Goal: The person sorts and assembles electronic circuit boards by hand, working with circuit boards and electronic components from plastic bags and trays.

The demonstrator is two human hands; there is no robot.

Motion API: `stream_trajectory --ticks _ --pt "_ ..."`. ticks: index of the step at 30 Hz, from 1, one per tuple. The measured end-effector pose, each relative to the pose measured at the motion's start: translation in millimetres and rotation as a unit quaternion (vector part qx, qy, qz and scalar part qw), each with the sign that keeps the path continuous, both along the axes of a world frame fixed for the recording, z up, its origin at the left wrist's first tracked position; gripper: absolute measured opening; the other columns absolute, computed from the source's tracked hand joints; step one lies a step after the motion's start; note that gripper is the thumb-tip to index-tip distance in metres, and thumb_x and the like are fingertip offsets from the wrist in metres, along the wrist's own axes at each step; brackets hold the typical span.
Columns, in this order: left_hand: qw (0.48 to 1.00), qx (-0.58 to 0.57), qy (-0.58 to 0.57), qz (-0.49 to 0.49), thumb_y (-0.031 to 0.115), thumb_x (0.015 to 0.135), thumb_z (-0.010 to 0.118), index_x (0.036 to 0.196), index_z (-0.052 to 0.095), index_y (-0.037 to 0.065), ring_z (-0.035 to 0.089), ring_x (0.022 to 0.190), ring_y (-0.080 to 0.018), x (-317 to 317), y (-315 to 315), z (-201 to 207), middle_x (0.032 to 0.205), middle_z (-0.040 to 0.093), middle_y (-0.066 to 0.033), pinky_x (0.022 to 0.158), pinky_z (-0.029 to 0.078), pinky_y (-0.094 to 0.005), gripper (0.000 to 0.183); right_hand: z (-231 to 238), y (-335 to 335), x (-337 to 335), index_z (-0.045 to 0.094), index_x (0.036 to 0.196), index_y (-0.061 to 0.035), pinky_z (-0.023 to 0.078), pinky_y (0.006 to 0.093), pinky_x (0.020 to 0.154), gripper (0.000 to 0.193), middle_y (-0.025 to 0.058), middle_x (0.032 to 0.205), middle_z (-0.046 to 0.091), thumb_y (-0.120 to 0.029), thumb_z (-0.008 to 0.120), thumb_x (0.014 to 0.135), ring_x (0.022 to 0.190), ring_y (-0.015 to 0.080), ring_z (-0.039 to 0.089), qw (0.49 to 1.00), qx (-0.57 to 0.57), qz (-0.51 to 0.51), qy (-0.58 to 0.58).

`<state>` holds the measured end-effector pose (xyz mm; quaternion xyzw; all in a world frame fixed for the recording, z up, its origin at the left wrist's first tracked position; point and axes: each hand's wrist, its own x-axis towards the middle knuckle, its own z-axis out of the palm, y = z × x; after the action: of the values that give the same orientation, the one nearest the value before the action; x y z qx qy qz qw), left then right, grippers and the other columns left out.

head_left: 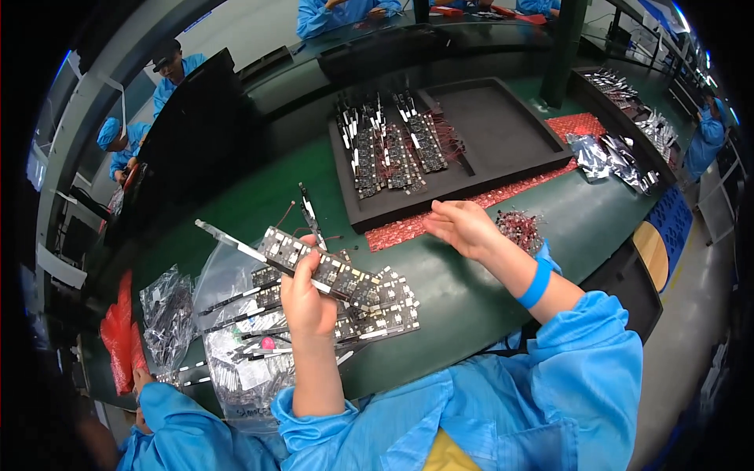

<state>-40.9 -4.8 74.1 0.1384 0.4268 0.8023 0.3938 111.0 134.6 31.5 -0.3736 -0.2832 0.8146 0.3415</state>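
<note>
Electronics assembly line, factory floor. Long green workbench (236,204) carries black trays (510,149) of circuit boards (393,149) and silver antistatic bags (620,153). Workers in blue smocks (169,82) sit at neighbouring stations.

The left hand (308,302) holds up a long black strip of little circuit boards (318,268). More strips (385,310) lie under it on the green surface (448,290), beside clear bags (236,353). The right hand (463,228) hovers with bent fingers near a red mat (408,229) and a black tray (463,149) of boards.
</note>
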Motion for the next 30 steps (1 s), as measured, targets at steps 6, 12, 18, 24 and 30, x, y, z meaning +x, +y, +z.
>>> stream_trajectory --ticks 6,12,18,24,30 --pt "0.990 -0.030 0.092 -0.099 0.002 0.072 0.044 0.087 0.042 0.002 0.045 0.061 -0.0091 37.9 40.4 18.2 0.069 0.045 -0.0026 0.053 0.038 -0.0212 0.016 57.2 -29.2 21.1 0.034 0.095 0.0001 0.036 0.0328 0.070 0.051 0.0157 0.088 0.043 -0.023 0.061 0.059 0.080 0.0276 0.045 0.681 0.687 0.124 -0.220" --pt "0.975 -0.047 0.065 -0.209 0.005 0.073 0.043 0.085 0.043 0.003 0.043 0.063 -0.0075 95.5 92.3 9.9 0.071 0.044 -0.0012 0.056 0.037 -0.0206 0.013 67.1 -16.1 60.5 0.034 0.094 -0.0025 0.038 0.0350 0.064 0.047 0.0156 0.086 0.045 -0.017 0.060 0.058 0.079 0.0298 0.047 0.715 0.618 0.179 -0.273" --pt "0.961 0.012 0.064 -0.269 0.014 0.072 0.049 0.087 0.040 0.001 0.043 0.062 -0.0071 132.5 146.4 15.5 0.070 0.045 -0.0016 0.052 0.036 -0.0198 0.022 83.0 13.8 93.4 0.036 0.091 -0.0045 0.040 0.0351 0.055 0.042 0.0132 0.075 0.050 -0.015 0.058 0.057 0.067 0.0286 0.051 0.649 0.624 0.099 -0.423" --pt "0.902 -0.054 0.134 -0.407 0.016 0.073 0.049 0.096 0.033 0.002 0.043 0.062 -0.0076 126.8 132.7 19.4 0.069 0.042 -0.0020 0.054 0.038 -0.0211 0.031 133.7 70.3 115.0 0.040 0.086 -0.0031 0.039 0.0263 0.048 0.034 0.0102 0.061 0.049 -0.013 0.055 0.056 0.051 0.0168 0.049 0.605 0.645 -0.016 -0.467" --pt "0.872 -0.073 0.130 -0.467 0.008 0.071 0.051 0.088 0.041 0.003 0.041 0.064 -0.0032 100.8 46.7 -34.5 0.072 0.041 0.0012 0.058 0.036 -0.0155 0.020 174.1 157.2 119.3 0.042 0.088 -0.0002 0.039 0.0244 0.052 0.037 0.0092 0.062 0.050 -0.017 0.054 0.057 0.055 0.0141 0.048 0.545 0.609 -0.041 -0.575"
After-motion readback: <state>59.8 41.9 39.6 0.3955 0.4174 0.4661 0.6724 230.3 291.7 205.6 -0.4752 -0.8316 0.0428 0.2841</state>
